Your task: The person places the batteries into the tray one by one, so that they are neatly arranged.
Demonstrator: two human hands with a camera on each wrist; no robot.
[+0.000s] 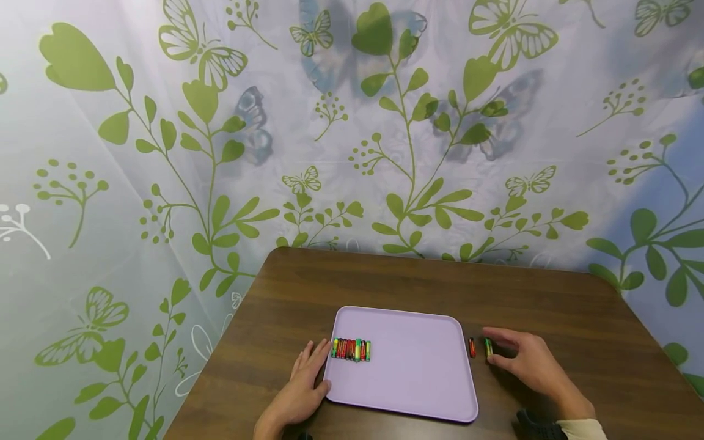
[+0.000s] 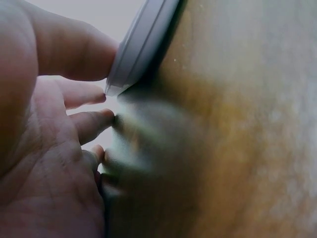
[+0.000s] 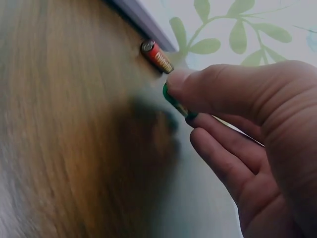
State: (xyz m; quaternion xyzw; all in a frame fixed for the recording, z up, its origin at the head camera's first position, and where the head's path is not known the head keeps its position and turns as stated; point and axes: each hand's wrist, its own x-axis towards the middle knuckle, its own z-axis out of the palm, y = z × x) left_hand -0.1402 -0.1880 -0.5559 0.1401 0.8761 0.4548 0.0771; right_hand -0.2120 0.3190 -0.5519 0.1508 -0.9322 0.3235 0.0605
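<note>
On the lavender tray [image 1: 404,366], a tight side-by-side row of red and green batteries [image 1: 351,349] lies at the left edge. My left hand [image 1: 301,388] rests beside that edge with its fingers extended. Its thumb [image 2: 79,52] touches the tray's rim in the left wrist view. To the right of the tray, my right hand [image 1: 530,362] pinches a green battery [image 1: 488,348] end to end between thumb and fingers, low over the table. A red battery [image 1: 472,347] lies between it and the tray; its printed side shows in the right wrist view.
The brown wooden table [image 1: 357,275] has rounded far corners. Behind it hangs a pale cloth [image 1: 341,201] printed with green leaves and butterflies. A black band [image 1: 536,426] sits on my right wrist, next to a light sleeve [image 1: 583,429].
</note>
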